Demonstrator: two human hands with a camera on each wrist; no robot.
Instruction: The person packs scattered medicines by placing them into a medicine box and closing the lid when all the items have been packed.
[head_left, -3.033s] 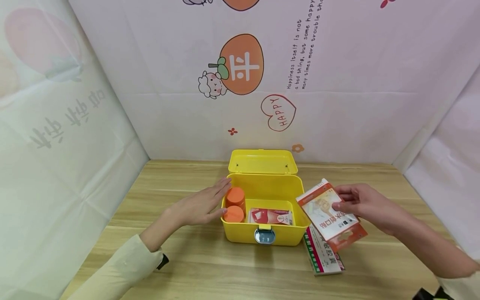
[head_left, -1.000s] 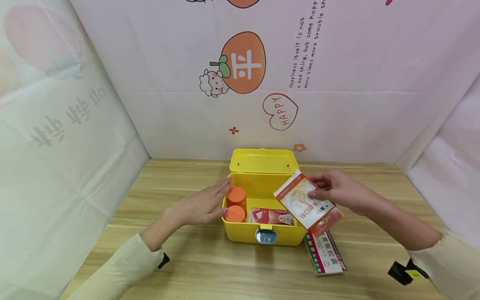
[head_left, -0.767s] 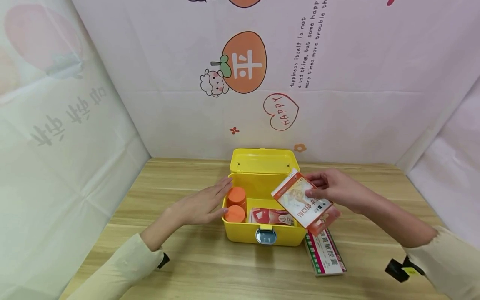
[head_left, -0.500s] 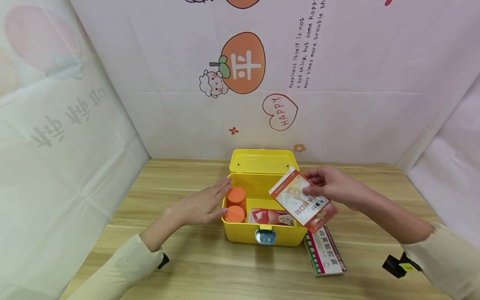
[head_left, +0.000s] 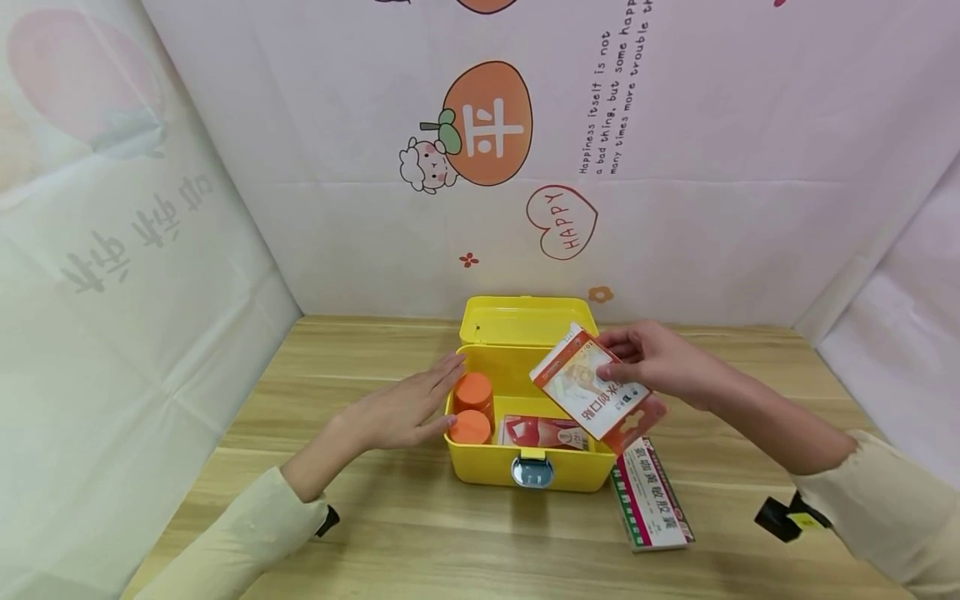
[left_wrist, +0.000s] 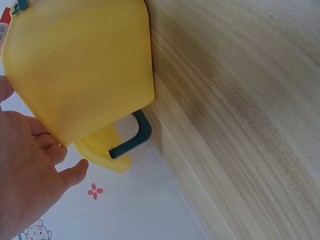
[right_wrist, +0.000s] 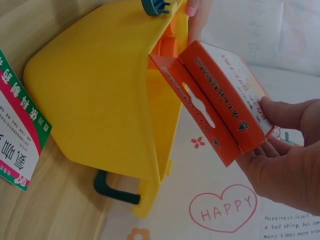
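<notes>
On the table stands a yellow plastic storage box (head_left: 483, 467) with its lid (head_left: 525, 321) tipped back. My right hand (head_left: 663, 367) pinches an orange-and-white bandage box (head_left: 585, 387) between thumb and fingers. The bandage box is tilted above the right part of the opening, with its hang tab (right_wrist: 195, 107) toward the storage box in the right wrist view. My left hand (head_left: 401, 412) rests its fingers along the left rim. Inside, two orange-capped containers (head_left: 472, 427) stand at the left. A red-and-white carton (head_left: 543, 433) lies beside them, partly hidden by the front wall.
A white, green and magenta medicine carton (head_left: 652, 500) lies on the wooden table (head_left: 420, 542) at the storage box's front right. Its front latch (head_left: 532, 472) hangs down, and a dark green handle (left_wrist: 137, 137) shows in the left wrist view. Printed cloth (head_left: 337, 208) encloses the back and sides.
My right hand has carried the bandage box leftward and slightly up, from beside the storage box to over its opening. My left hand stays at the rim.
</notes>
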